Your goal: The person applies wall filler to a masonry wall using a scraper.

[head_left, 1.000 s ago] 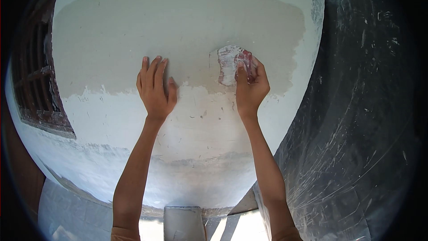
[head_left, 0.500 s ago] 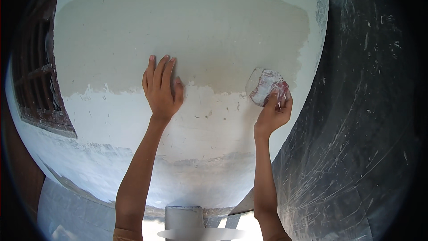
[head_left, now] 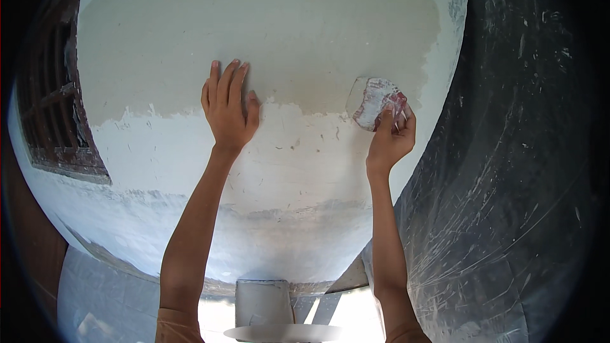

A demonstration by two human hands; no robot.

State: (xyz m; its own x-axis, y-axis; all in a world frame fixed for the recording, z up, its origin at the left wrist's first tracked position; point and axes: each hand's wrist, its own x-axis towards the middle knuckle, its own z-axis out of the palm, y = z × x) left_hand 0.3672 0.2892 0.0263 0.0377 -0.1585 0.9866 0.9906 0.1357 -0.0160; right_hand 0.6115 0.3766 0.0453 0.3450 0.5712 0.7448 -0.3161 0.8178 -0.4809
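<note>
A pale wall (head_left: 273, 178) fills the middle of the view, with a greyish-beige coat (head_left: 267, 19) over its upper part and a ragged lower edge to that coat. My left hand (head_left: 230, 101) lies against the wall across that edge, fingers stretched up and thumb apart, holding nothing. Farther right, my right hand (head_left: 392, 140) pinches a flat scraper-like piece (head_left: 373, 103) at its lower right corner. It is clear along the left side and smeared white and dark red. Its face rests on or very close to the wall, near the coat's lower edge; exact contact cannot be made out.
A dark brown barred window frame (head_left: 60, 108) is set in the wall at left. Dark, splashed plastic sheeting (head_left: 508, 171) hangs at right; greyish sheeting (head_left: 114, 292) lies lower left. A grey box-like object (head_left: 262, 302) stands at the bottom, behind a pale oval shape (head_left: 283, 333).
The wall and both hands appear slightly higher in the picture. Against the wall, both hands stay in nearly the same places. My right forearm has swung a little to the right.
</note>
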